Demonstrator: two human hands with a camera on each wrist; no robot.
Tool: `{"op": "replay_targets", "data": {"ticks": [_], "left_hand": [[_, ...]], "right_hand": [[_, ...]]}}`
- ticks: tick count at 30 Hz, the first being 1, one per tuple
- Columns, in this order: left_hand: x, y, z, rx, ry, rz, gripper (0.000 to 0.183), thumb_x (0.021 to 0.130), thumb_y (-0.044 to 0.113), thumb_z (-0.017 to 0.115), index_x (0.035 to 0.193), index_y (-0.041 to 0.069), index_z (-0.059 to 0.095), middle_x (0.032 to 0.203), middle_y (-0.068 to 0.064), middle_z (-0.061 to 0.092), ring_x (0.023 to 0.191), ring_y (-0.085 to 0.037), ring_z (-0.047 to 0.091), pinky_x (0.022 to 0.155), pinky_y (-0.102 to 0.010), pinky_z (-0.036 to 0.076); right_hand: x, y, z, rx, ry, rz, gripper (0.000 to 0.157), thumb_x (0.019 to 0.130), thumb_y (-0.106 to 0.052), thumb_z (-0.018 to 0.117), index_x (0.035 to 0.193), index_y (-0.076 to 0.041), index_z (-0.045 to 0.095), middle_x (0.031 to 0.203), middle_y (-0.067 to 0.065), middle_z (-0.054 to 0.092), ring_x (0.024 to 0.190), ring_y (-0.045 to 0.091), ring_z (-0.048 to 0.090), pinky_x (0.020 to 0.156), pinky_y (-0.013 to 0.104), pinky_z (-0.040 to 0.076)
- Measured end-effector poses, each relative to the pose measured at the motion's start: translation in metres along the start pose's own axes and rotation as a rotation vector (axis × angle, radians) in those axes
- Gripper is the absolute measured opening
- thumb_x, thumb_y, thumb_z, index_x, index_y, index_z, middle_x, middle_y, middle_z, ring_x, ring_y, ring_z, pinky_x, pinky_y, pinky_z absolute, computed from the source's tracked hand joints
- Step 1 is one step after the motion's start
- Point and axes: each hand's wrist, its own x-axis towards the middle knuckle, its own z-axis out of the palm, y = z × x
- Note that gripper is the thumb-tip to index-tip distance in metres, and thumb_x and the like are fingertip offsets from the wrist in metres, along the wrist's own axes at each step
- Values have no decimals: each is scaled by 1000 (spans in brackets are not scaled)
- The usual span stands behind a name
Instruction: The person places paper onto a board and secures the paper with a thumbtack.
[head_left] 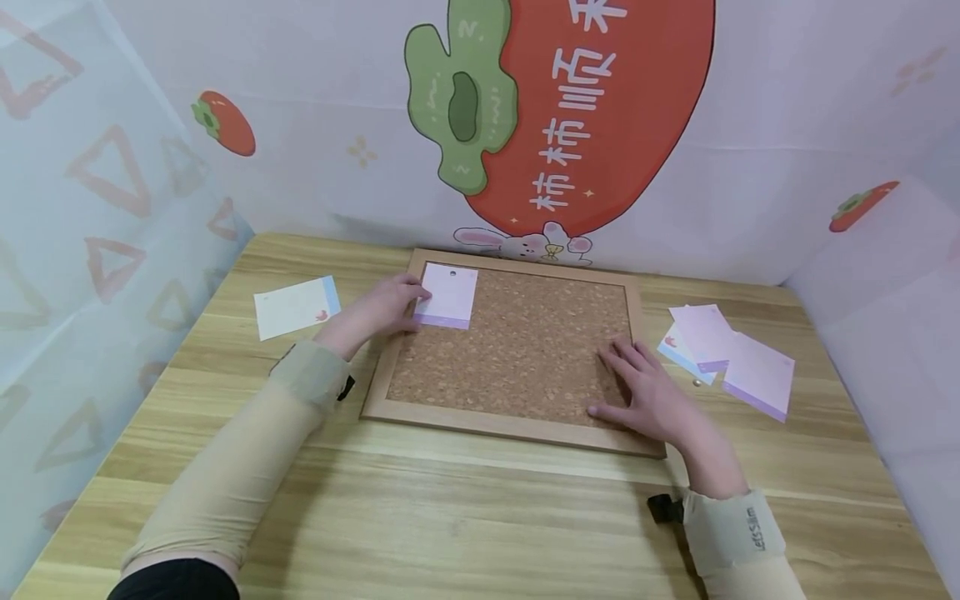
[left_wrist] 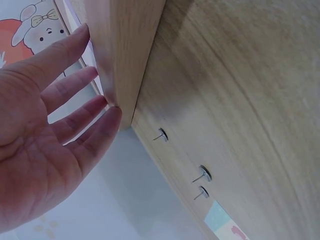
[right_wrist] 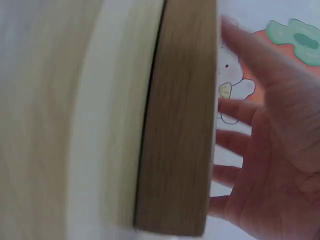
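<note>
A wood-framed corkboard (head_left: 517,358) lies on the table. In its upper left corner is a pinkish note card (head_left: 447,302) with a purple bottom strip and a thumbtack (head_left: 453,273) near its top edge. My left hand (head_left: 384,307) reaches over the left side of the frame, fingertips at the card's left edge. Those fingers look nearly straight beside the frame in the left wrist view. At the board's lower right, my right hand (head_left: 651,396) has its fingers spread over the cork and frame. The right wrist view shows its fingertips behind the wooden rim (right_wrist: 177,120).
Several note cards (head_left: 761,375) overlap on the right side of the table, with a tack (head_left: 697,382) beside them. A white card with a blue strip (head_left: 294,308) lies at the left. Three tacks (left_wrist: 202,174) stand points up left of the board. A printed backdrop rises behind.
</note>
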Motion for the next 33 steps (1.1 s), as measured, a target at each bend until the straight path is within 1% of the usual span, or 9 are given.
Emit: {"op": "replay_targets", "data": {"ticks": [5, 8, 12, 18, 24, 28, 30, 33], "left_hand": [[-1, -6, 4, -4, 5, 4, 55, 88, 16, 77, 136, -2, 57, 145, -27, 47, 133, -43, 48, 114, -53, 40], [-2, -7, 6, -14, 6, -3, 55, 88, 16, 77, 136, -2, 57, 146, -27, 46, 134, -44, 47, 115, -53, 39], [-3, -8, 6, -21, 22, 2, 55, 88, 16, 77, 136, -2, 57, 147, -27, 46, 135, -44, 46, 116, -54, 38], [-5, -9, 5, -31, 44, 27, 55, 88, 18, 77, 136, -2, 57, 146, -28, 47, 135, -45, 45, 116, -55, 36], [-5, -14, 7, -28, 60, 60, 52, 90, 18, 75, 135, -2, 58, 145, -28, 49, 135, -45, 46, 116, -55, 36], [-8, -20, 7, -70, 65, 73, 50, 93, 22, 72, 136, 0, 58, 147, -25, 49, 138, -43, 44, 118, -54, 34], [-11, -23, 6, -115, 65, 74, 50, 94, 24, 70, 137, 1, 57, 147, -23, 49, 139, -41, 44, 119, -54, 34], [-18, -30, 3, -192, 66, 65, 49, 97, 23, 66, 139, 2, 54, 149, -22, 47, 137, -41, 46, 116, -55, 38]], "right_hand": [[-1, 1, 4, 24, -9, 15, 90, 85, -50, 75, 153, -4, 38, 162, 28, 23, 148, 57, 10, 113, 73, 24], [-1, 1, 6, 27, -14, 23, 92, 84, -51, 75, 153, -4, 37, 162, 31, 21, 147, 59, 10, 111, 75, 25], [-3, 3, 4, 27, -3, 40, 95, 82, -50, 78, 153, -3, 37, 160, 33, 18, 145, 62, 13, 109, 77, 26], [-6, 7, 1, 29, -5, 38, 96, 81, -49, 79, 152, 0, 36, 159, 36, 16, 143, 60, 20, 109, 73, 31], [-4, 9, 2, 36, -15, 28, 96, 81, -47, 80, 152, 1, 36, 159, 37, 15, 143, 59, 22, 111, 71, 31], [-4, 10, 3, 31, -15, 32, 96, 81, -47, 80, 152, 0, 36, 159, 37, 16, 142, 60, 23, 110, 71, 31], [-4, 11, 3, 27, -11, 32, 96, 80, -47, 80, 152, 0, 36, 159, 37, 16, 142, 60, 23, 110, 71, 32], [-4, 10, 3, 27, -6, 25, 96, 80, -46, 81, 151, 0, 37, 159, 37, 17, 142, 60, 23, 109, 72, 32]]}}
